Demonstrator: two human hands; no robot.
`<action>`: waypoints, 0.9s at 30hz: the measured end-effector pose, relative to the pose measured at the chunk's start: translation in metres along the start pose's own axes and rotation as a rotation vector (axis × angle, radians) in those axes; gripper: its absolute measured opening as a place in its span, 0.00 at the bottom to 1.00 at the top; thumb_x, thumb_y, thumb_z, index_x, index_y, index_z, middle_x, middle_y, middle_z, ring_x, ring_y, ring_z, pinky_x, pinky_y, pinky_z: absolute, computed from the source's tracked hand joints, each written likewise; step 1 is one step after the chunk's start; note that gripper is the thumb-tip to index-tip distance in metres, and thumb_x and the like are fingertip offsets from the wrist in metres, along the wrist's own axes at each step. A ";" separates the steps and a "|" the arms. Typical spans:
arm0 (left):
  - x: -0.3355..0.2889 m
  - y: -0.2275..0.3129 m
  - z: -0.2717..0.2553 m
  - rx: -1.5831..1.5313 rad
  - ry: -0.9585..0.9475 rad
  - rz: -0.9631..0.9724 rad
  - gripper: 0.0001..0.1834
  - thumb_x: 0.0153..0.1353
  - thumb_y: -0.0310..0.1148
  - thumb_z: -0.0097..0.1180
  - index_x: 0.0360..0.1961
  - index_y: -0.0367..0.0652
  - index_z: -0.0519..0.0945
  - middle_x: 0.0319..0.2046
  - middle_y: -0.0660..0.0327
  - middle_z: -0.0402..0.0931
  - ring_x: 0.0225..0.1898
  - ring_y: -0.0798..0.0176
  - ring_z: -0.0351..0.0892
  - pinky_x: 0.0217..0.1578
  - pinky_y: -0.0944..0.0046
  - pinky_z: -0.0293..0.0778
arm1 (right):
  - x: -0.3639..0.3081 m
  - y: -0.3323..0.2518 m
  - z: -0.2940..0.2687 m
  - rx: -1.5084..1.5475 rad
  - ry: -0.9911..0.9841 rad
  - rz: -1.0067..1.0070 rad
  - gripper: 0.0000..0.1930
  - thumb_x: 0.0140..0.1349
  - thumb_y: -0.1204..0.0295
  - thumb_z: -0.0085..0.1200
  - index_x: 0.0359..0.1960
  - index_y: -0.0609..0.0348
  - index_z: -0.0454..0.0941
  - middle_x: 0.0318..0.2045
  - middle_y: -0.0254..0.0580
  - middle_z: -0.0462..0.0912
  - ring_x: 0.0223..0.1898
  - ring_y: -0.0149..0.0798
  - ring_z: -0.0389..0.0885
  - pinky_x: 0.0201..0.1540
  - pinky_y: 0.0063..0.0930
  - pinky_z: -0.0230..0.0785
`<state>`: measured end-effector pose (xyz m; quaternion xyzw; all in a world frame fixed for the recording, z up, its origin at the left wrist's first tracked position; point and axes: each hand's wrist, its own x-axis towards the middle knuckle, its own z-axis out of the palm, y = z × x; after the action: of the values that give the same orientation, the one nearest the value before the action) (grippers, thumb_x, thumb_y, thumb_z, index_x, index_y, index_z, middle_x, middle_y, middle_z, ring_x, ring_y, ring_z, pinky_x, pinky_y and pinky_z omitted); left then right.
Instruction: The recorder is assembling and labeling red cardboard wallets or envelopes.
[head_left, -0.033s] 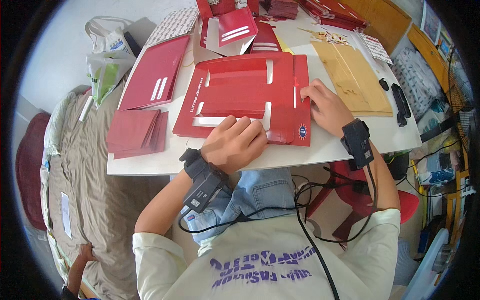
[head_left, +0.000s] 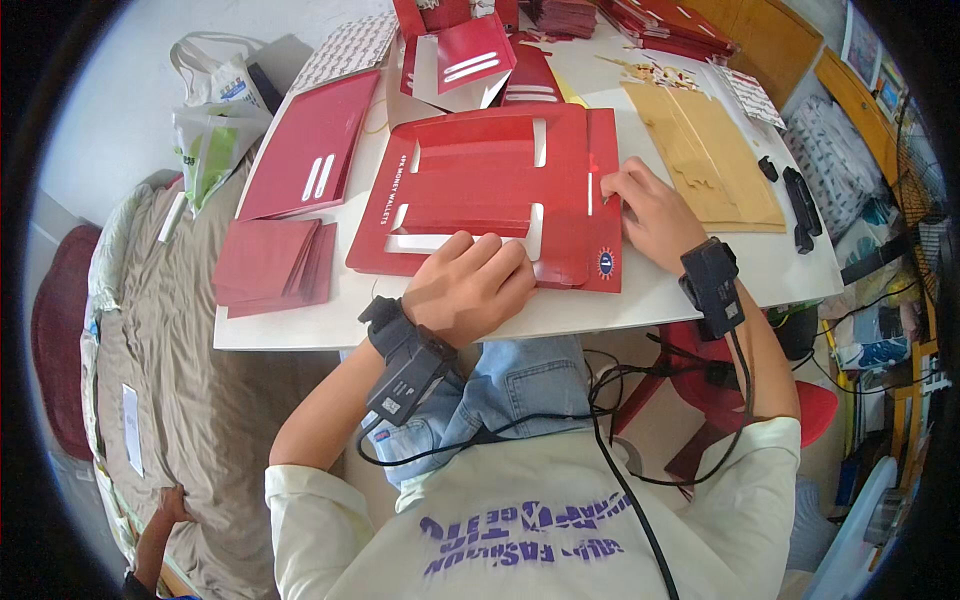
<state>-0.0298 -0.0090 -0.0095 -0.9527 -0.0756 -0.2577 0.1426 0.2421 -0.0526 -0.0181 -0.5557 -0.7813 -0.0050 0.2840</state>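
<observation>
Red card (head_left: pixel 470 205) under bent left hand (head_left: pixel 472 290)

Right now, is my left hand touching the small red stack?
Apart. The head view shows white tabletop between your left hand and the small red stack.

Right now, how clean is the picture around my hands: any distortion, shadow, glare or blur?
Head view: the fisheye bows the table's front edge and leaves black corners; same head view: left hand and right hand look fairly sharp, with no strong glare on the red card; also in the head view, a soft shadow beside the white bag.
</observation>
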 end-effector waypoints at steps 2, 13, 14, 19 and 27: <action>0.000 0.000 -0.001 0.011 -0.007 0.012 0.13 0.49 0.35 0.66 0.32 0.41 0.79 0.31 0.62 0.72 0.31 0.63 0.73 0.31 0.65 0.69 | 0.001 -0.002 0.002 -0.089 0.037 -0.005 0.12 0.53 0.80 0.53 0.39 0.52 0.73 0.35 0.43 0.72 0.35 0.50 0.76 0.37 0.41 0.70; 0.000 -0.005 0.003 0.007 0.032 0.008 0.13 0.49 0.36 0.67 0.33 0.41 0.79 0.31 0.62 0.73 0.31 0.64 0.74 0.32 0.63 0.69 | 0.006 -0.003 -0.003 -0.451 0.172 -0.212 0.09 0.50 0.77 0.57 0.34 0.51 0.80 0.29 0.37 0.76 0.31 0.41 0.77 0.33 0.35 0.69; -0.001 -0.005 0.003 0.011 0.035 0.014 0.13 0.49 0.36 0.67 0.33 0.42 0.79 0.32 0.62 0.73 0.31 0.64 0.74 0.32 0.64 0.69 | 0.006 -0.001 -0.004 -0.450 0.171 -0.213 0.09 0.50 0.77 0.57 0.34 0.51 0.80 0.29 0.37 0.76 0.31 0.41 0.77 0.33 0.35 0.69; 0.001 -0.004 0.003 0.012 0.005 -0.002 0.14 0.49 0.36 0.67 0.33 0.41 0.79 0.32 0.62 0.73 0.32 0.64 0.73 0.33 0.64 0.69 | 0.005 0.008 -0.008 -0.582 0.183 -0.470 0.09 0.49 0.72 0.54 0.34 0.54 0.80 0.23 0.33 0.75 0.27 0.34 0.75 0.30 0.27 0.66; -0.001 -0.004 0.002 0.013 -0.018 0.015 0.12 0.50 0.35 0.66 0.30 0.41 0.78 0.31 0.61 0.73 0.32 0.63 0.74 0.33 0.63 0.69 | 0.001 0.013 -0.011 -0.599 0.115 -0.563 0.08 0.49 0.73 0.55 0.34 0.53 0.78 0.23 0.32 0.75 0.26 0.33 0.76 0.30 0.25 0.69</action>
<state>-0.0309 -0.0046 -0.0106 -0.9546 -0.0714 -0.2474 0.1500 0.2583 -0.0502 -0.0124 -0.3770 -0.8498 -0.3407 0.1403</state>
